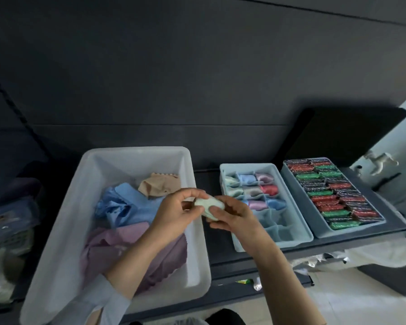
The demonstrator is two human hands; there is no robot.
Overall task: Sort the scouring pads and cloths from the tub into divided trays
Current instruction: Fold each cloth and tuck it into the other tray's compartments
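Dark table (206, 177): hands (206, 214) pinch green cloth (209, 206) between tub (197, 254), tray (307, 235).

Dark table (206, 177) carries three containers in a row: white tub (56, 231) at left, light blue divided tray (298, 238) in the middle, second blue tray (324, 233) just beside it at right, near the table's right edge.

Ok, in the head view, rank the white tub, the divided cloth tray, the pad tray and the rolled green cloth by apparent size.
1. white tub, though it sits nearest the camera
2-3. divided cloth tray and pad tray: look alike, unranked
4. rolled green cloth, held by both hands
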